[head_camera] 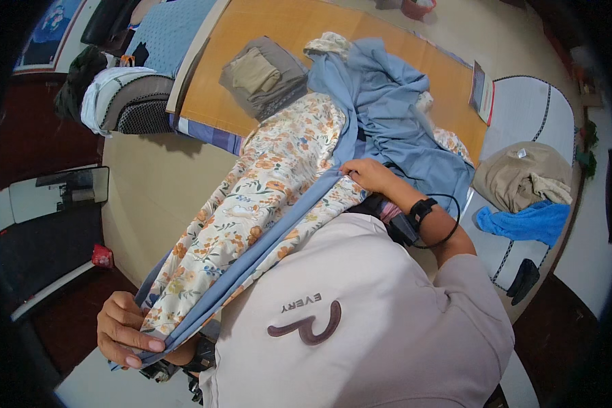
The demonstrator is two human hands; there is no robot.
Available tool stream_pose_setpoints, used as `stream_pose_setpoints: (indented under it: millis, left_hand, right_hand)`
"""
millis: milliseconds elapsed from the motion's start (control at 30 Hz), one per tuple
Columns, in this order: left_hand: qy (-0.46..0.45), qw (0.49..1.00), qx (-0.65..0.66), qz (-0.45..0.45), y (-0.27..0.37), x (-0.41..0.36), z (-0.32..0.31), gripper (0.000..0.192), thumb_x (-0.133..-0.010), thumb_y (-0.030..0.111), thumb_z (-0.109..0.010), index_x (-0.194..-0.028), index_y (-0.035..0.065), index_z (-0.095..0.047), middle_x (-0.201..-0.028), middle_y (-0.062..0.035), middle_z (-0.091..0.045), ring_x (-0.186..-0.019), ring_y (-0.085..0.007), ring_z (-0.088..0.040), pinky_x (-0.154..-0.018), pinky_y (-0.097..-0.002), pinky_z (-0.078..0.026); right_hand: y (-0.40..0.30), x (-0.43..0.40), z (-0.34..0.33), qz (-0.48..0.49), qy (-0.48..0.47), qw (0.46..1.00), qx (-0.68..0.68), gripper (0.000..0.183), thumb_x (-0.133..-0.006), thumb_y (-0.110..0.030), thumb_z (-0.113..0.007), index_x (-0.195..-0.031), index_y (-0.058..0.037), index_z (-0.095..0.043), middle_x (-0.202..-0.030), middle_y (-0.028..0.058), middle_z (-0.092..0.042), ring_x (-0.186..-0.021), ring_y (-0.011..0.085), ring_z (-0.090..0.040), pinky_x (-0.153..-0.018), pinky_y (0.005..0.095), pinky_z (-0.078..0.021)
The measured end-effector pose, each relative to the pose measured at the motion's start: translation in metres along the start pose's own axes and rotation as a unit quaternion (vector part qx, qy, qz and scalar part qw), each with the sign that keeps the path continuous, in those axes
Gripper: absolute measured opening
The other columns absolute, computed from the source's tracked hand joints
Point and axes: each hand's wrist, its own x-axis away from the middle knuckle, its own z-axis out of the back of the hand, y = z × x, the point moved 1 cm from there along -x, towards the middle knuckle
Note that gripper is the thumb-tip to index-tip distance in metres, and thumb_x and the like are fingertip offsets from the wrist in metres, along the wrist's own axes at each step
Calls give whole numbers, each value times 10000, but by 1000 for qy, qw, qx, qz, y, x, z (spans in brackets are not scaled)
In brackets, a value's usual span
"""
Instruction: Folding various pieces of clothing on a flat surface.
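A floral fabric [265, 204] with a plain blue side [387, 92], perhaps bedding, spreads from the wooden table towards my body. At the lower left, my left hand [127, 329] grips one end of it, fingers over layered floral and blue edges. My right hand [364, 173] pinches the blue edge near the table's front. Between both hands the cloth hangs in long folds across my shirt front. The blue part lies bunched on the table beyond my right hand.
Folded grey and beige cloths [265, 71] rest on the wooden table [285, 20]. At right, a padded seat [520, 112] holds a beige bundle [520, 173], a bright blue cloth [530, 222] and a dark item [524, 280]. An armrest with a white cloth [94, 102] stands at left.
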Motion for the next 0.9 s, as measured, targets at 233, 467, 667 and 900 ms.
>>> stream_pose_setpoints:
  millis: [233,467,667,900]
  left_hand:
    - [-35,999,15,1,3,-16,-5,168,-922,294,-546,-1003,168,-624,-826,-38,-699,-489,-54,-507,-448,-189,-288]
    - [-1,1000,-16,21,9,-10,-8,170,-914,311,-553,-990,175,-622,-813,-28,-697,-475,-53,-486,-450,-208,-273]
    - [184,980,-62,43,3,11,-20,159,-895,347,-569,-870,190,-574,-646,25,-614,-477,-72,-320,-488,-239,-241]
    - [201,977,-41,50,4,10,-15,141,-887,341,-585,-860,203,-573,-652,39,-601,-491,-65,-315,-507,-250,-230]
  right_hand:
    - [-4,-25,3,-73,-79,994,-2,221,-765,-64,-595,-979,-94,-644,-836,79,-654,-750,239,-616,-691,336,-475]
    - [29,-43,-13,191,-127,966,118,320,-679,-20,-628,-966,-159,-653,-886,62,-620,-877,264,-608,-682,389,-489]
    - [7,-70,51,19,95,974,202,247,-731,-31,-583,-959,-123,-602,-930,117,-608,-845,332,-596,-712,426,-484]
    - [3,-47,70,75,256,953,143,299,-709,22,-563,-989,-82,-571,-851,103,-607,-761,331,-595,-676,393,-478]
